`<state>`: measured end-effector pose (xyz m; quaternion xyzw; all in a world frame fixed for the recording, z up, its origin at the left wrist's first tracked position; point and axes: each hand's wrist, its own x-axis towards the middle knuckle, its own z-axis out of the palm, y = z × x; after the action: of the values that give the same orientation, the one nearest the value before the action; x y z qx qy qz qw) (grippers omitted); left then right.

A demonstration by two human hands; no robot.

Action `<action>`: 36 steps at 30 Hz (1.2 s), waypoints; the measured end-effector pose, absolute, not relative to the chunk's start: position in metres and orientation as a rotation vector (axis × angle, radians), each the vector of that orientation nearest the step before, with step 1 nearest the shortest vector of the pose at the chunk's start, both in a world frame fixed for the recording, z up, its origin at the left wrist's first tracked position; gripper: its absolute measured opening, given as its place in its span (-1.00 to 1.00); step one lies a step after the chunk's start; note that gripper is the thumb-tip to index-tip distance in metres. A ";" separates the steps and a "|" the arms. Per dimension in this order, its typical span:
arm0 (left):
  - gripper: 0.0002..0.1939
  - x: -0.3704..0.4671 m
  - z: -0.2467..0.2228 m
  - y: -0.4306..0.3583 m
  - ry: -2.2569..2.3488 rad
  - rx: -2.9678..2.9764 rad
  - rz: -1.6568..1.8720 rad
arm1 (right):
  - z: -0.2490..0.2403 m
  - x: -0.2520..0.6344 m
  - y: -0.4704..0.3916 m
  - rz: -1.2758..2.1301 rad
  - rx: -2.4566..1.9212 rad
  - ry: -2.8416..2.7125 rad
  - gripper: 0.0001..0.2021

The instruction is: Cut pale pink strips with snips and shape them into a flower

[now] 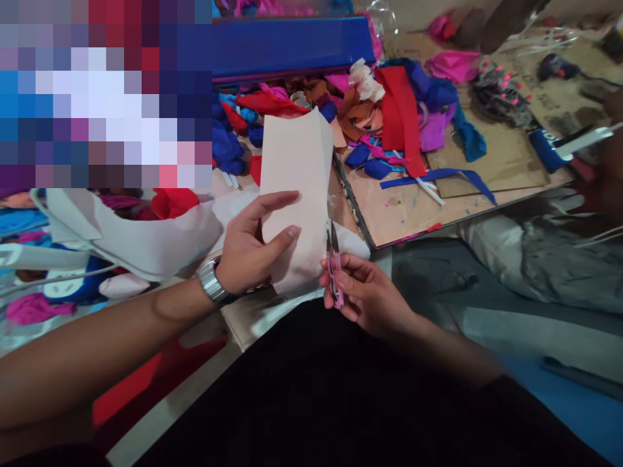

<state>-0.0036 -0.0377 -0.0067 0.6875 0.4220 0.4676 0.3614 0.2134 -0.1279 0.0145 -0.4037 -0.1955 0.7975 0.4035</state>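
A cream folded sheet of cloth or paper stretches from the heap on the table down toward my lap. My left hand, with a metal-band watch on the wrist, rests at its left side. The thumb and forefinger lie spread over the sheet, and the other fingers are partly hidden. Pink-handled thread snips are gripped in my right hand, by the sheet's right edge. Their dark blades point up and away from me, slightly apart.
Colourful fabric scraps pile up behind the sheet, below a long blue box. On the right, a cardboard piece and a blue-and-white power strip lie on the table. A white cable loops at left. The upper left is pixelated.
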 end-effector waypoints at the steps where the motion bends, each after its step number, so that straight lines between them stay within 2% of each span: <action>1: -0.50 -0.004 -0.006 -0.038 1.086 1.768 1.202 | 0.015 0.213 -0.128 2.017 -1.022 -0.491 -0.69; 21: -0.34 -0.007 -0.003 -0.040 1.010 1.824 1.116 | 0.019 0.214 -0.124 2.027 -0.978 -0.471 -0.72; 36: -0.35 -0.008 -0.006 -0.037 1.018 1.866 1.190 | 0.016 0.216 -0.130 2.056 -0.960 -0.459 -0.68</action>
<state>-0.0079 -0.0367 -0.0055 0.7188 0.3923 0.4582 0.3456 0.2158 -0.1298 0.0158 -0.3798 -0.1814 0.8133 0.4017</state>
